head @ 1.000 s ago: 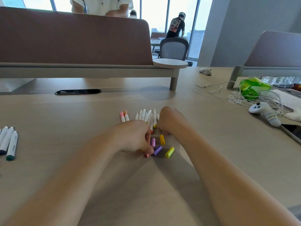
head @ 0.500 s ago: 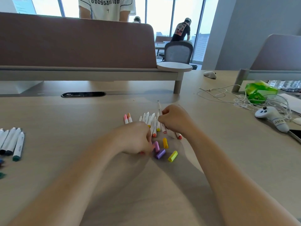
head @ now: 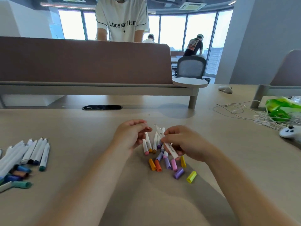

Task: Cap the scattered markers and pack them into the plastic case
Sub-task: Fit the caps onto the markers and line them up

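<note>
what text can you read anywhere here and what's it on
"bbossa...lom", gothic letters, middle unclear: white T-shirt of the person behind the divider.
"marker", blurred, probably: barrel of the white marker held by the right hand.
Print on the markers lying at left: too small to read.

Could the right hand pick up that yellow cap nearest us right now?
Probably not at once: the right hand grips a white marker. The yellow cap lies bare on the desk close by, nothing over it. The left hand seems to pinch a reddish cap.
</note>
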Available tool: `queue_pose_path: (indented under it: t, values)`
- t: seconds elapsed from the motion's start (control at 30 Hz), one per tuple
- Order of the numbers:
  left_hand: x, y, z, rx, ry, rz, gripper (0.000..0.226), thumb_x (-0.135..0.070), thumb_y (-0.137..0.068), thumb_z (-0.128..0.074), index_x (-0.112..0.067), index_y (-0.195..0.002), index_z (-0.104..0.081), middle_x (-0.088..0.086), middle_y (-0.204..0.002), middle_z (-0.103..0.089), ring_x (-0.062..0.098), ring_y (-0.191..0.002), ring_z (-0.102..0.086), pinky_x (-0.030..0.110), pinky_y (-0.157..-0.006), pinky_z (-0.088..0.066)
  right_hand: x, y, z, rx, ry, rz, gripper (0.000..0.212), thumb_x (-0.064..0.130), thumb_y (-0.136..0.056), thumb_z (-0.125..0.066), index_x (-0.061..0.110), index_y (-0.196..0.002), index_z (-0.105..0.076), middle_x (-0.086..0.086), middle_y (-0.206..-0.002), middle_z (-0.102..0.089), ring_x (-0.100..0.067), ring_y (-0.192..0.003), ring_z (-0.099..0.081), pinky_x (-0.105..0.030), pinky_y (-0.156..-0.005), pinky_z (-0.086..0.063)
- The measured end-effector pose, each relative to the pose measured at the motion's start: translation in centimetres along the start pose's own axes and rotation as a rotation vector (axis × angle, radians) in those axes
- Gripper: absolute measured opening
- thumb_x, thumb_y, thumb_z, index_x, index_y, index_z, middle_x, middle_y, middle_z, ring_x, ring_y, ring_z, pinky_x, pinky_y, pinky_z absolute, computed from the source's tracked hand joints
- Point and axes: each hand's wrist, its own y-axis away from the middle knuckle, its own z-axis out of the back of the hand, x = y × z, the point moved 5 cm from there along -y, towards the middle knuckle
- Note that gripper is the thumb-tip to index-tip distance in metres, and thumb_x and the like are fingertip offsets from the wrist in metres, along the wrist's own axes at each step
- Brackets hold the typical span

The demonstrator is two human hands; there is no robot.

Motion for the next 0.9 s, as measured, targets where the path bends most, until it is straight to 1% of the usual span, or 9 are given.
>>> queue_pose_path:
  t: [0.07, 0.13, 0.23, 0.33, 0.43, 0.53, 0.67, 0.77, 0.9]
  values:
    - [0.26, -0.21, 0.17, -0.012, 0.011, 0.009, 0.010, -0.007, -0.093, -0.061, -0.010, -0.101, -0.065, 0.006, -0.074, -0.074, 0.012, -0.051, -0.051, 0.020, -0.044, -0.037, 0.08, 0.15, -0.38, 0.050, 0.017, 0.006, 0.015, 0.006, -0.093, -0.058, -0.007, -0.089, -0.061, -0.009, -0.059, -0.055, -0.013, -0.043, -0.041, -0.023, -0.043, -0.032]
    - [0.37, -0.29, 0.18, -0.014, 0.001, 0.006, 0.010, -0.007, -0.092, -0.061, -0.011, -0.102, -0.065, 0.005, -0.072, -0.074, 0.011, -0.051, -0.052, 0.020, -0.043, -0.038, 0.16, 0.24, -0.62, 0.077, 0.035, 0.009, 0.012, 0.007, -0.092, -0.058, -0.002, -0.086, -0.061, -0.005, -0.055, -0.056, -0.013, -0.044, -0.041, -0.024, -0.044, -0.032]
    - [0.46, -0.41, 0.10, -0.019, -0.015, -0.012, 0.009, -0.008, -0.092, -0.062, -0.011, -0.100, -0.065, 0.007, -0.077, -0.075, 0.012, -0.052, -0.054, 0.022, -0.046, -0.040, 0.15, 0.34, -0.78, 0.096, 0.053, 0.007, 0.012, 0.007, -0.092, -0.058, -0.002, -0.085, -0.061, 0.000, -0.052, -0.056, -0.013, -0.045, -0.041, -0.025, -0.045, -0.031]
    - [0.47, -0.38, -0.02, -0.012, -0.033, -0.033, 0.010, -0.010, -0.092, -0.062, -0.012, -0.101, -0.065, 0.010, -0.085, -0.076, 0.013, -0.054, -0.055, 0.023, -0.049, -0.041, -0.03, 0.28, -0.67, 0.090, 0.068, -0.007, 0.017, 0.007, -0.092, -0.059, -0.009, -0.091, -0.062, -0.004, -0.057, -0.058, -0.014, -0.047, -0.044, -0.025, -0.045, -0.032]
    - [0.53, -0.42, -0.03, -0.018, -0.059, -0.044, 0.008, -0.012, -0.092, -0.063, -0.014, -0.099, -0.066, 0.009, -0.086, -0.076, 0.013, -0.056, -0.055, 0.023, -0.049, -0.043, -0.13, 0.21, -0.54, 0.087, 0.081, -0.011, 0.022, 0.009, -0.092, -0.059, -0.012, -0.097, -0.062, -0.005, -0.061, -0.060, -0.014, -0.050, -0.047, -0.023, -0.046, -0.036]
    - [0.55, -0.39, -0.12, -0.029, -0.074, -0.054, 0.008, -0.012, -0.092, -0.063, -0.014, -0.098, -0.066, 0.007, -0.083, -0.076, 0.013, -0.056, -0.057, 0.024, -0.050, -0.044, -0.08, 0.11, -0.45, 0.077, 0.087, -0.008, 0.022, 0.008, -0.092, -0.060, -0.013, -0.098, -0.063, -0.003, -0.059, -0.059, -0.011, -0.046, -0.047, -0.019, -0.043, -0.036]
    - [0.50, -0.04, -0.44, -0.015, -0.097, -0.064, 0.009, -0.012, -0.092, -0.062, -0.013, -0.100, -0.066, 0.008, -0.084, -0.076, 0.014, -0.058, -0.060, 0.025, -0.052, -0.045, -0.03, -0.01, -0.36, 0.081, 0.118, -0.012, 0.019, 0.010, -0.092, -0.060, -0.007, -0.098, -0.066, -0.003, -0.061, -0.060, -0.009, -0.045, -0.050, -0.018, -0.044, -0.039]
    - [0.33, 0.04, -0.34, -0.042, -0.091, -0.074, 0.010, -0.012, -0.093, -0.061, -0.012, -0.101, -0.066, 0.008, -0.084, -0.076, 0.014, -0.059, -0.060, 0.025, -0.052, -0.045, -0.09, -0.09, -0.15, 0.074, 0.133, -0.011, 0.019, 0.011, -0.092, -0.061, -0.006, -0.097, -0.067, -0.005, -0.064, -0.062, -0.009, -0.048, -0.053, -0.019, -0.047, -0.042]
    - [0.13, 0.34, -0.50, -0.035, -0.090, -0.070, 0.009, -0.012, -0.093, -0.060, -0.011, -0.101, -0.065, 0.008, -0.084, -0.076, 0.015, -0.060, -0.060, 0.024, -0.053, -0.045, -0.16, -0.12, -0.26, 0.077, 0.185, -0.015, 0.013, 0.014, -0.092, -0.061, 0.003, -0.090, -0.068, -0.003, -0.065, -0.061, -0.007, -0.049, -0.053, -0.018, -0.046, -0.042]
